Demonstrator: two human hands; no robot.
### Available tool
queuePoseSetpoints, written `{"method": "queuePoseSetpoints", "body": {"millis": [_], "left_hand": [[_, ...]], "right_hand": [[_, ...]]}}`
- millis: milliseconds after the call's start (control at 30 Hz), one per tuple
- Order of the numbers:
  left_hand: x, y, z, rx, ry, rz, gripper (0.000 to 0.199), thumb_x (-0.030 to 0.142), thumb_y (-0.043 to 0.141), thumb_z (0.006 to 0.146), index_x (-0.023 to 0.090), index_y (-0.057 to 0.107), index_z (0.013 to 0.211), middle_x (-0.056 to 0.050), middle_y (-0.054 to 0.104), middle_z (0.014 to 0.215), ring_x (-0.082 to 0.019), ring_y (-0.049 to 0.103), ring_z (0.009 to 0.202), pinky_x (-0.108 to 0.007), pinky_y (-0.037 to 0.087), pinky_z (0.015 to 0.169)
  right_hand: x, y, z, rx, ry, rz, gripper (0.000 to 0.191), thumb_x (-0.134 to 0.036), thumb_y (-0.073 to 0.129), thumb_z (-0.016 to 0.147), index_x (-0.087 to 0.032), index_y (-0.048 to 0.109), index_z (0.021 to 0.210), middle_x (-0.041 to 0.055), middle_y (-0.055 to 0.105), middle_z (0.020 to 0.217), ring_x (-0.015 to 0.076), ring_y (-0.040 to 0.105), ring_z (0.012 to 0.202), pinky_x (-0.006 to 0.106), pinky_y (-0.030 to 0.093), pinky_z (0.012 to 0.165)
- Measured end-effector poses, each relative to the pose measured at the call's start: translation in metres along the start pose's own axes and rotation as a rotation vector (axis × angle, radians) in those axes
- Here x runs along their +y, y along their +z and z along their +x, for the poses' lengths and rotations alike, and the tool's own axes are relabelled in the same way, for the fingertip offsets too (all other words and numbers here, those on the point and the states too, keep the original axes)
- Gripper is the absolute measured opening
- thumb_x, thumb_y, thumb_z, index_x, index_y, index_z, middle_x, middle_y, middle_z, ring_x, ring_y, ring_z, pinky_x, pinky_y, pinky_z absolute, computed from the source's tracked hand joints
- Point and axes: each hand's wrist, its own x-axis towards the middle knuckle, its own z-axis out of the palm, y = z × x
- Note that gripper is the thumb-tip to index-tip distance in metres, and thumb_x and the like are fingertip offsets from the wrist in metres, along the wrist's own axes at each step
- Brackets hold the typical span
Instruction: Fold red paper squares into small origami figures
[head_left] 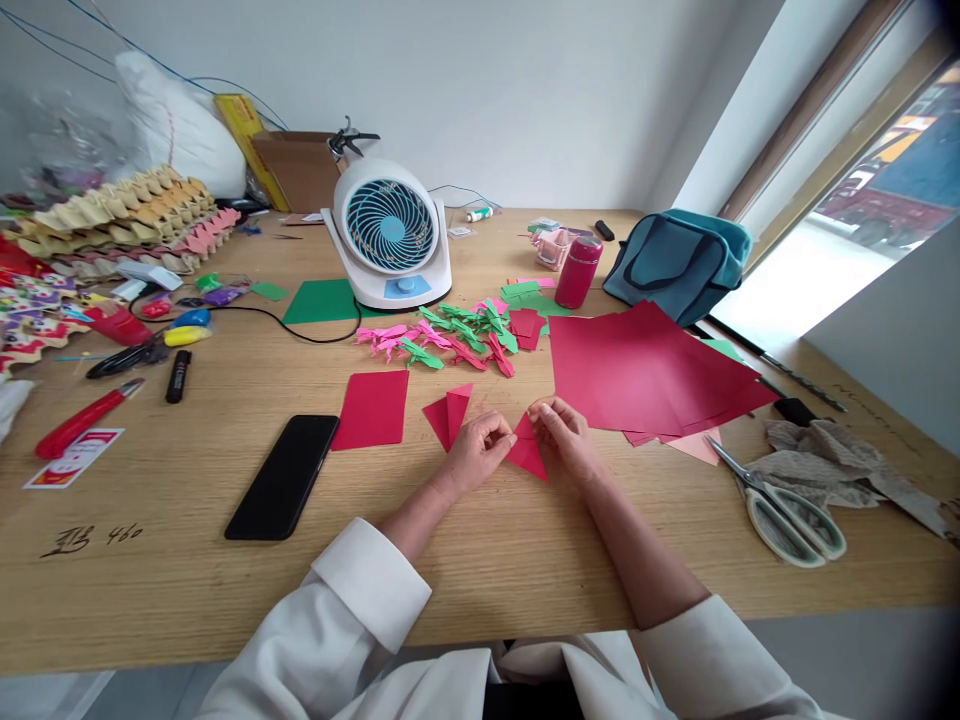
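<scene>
Between my two hands is a small folded red paper (529,458), held just over the table. My left hand (484,444) pinches its left corner. At its upper edge, my right hand (562,432) is closed with thumb and finger on the paper. Another folded red paper (450,414) lies just beyond my left hand. Farther left sits a stack of red paper rectangles (371,408). Behind the hands, folded paper figures (457,330) in pink, green and red lie in a loose pile. Large red sheets (637,365) spread out to the right.
A black phone (283,478) lies at the left, and scissors (787,515) rest at the right by a crumpled cloth (817,460). A white fan (394,235) stands at the back. Near the window are a red flask (579,272) and a blue bag (675,265).
</scene>
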Motion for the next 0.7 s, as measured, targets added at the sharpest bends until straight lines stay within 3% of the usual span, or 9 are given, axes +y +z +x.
{"method": "queuePoseSetpoints", "body": {"millis": [167, 700], "left_hand": [[-0.007, -0.004, 0.002, 0.095, -0.043, -0.032, 0.022, 0.028, 0.055, 0.087, 0.017, 0.049, 0.070, 0.003, 0.046, 0.067, -0.010, 0.042, 0.062, -0.022, 0.034, 0.056], [-0.012, -0.001, 0.005, 0.137, -0.095, -0.114, 0.020, 0.031, 0.057, 0.085, 0.015, 0.058, 0.074, 0.002, 0.052, 0.067, -0.009, 0.045, 0.060, -0.021, 0.036, 0.057]], "right_hand": [[-0.003, 0.008, -0.004, -0.151, 0.002, -0.247, 0.041, -0.058, 0.063, 0.080, -0.019, 0.056, 0.072, -0.0039, 0.047, 0.061, 0.0112, 0.039, 0.056, 0.025, 0.031, 0.052], [0.009, 0.009, -0.002, -0.080, -0.086, -0.190, 0.038, -0.052, 0.063, 0.084, -0.020, 0.050, 0.066, -0.0052, 0.038, 0.058, 0.0101, 0.031, 0.053, 0.025, 0.026, 0.051]]}}
